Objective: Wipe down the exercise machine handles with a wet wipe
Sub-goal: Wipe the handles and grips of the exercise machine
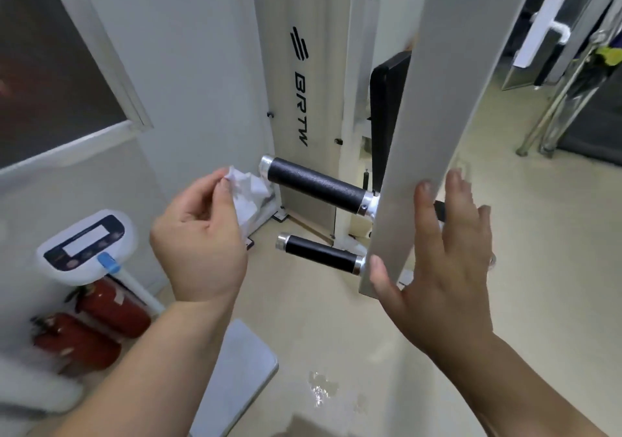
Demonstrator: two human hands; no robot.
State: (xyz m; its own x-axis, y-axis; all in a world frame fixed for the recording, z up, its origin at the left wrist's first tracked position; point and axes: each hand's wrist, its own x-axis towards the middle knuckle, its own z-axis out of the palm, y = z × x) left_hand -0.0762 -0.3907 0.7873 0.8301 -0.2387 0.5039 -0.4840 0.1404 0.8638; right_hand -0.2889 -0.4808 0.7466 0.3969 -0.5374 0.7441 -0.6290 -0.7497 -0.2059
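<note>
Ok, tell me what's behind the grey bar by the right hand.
A black pad shows past the grey bar's left edge; the bar covers the rest of it. A dark stub peeks out between the right hand's fingers; what it is cannot be told.

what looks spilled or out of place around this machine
A shiny wet-looking patch sits on the floor below the handles, like a spill. The two red fire extinguishers by the wall seem to lie on their sides.
</note>
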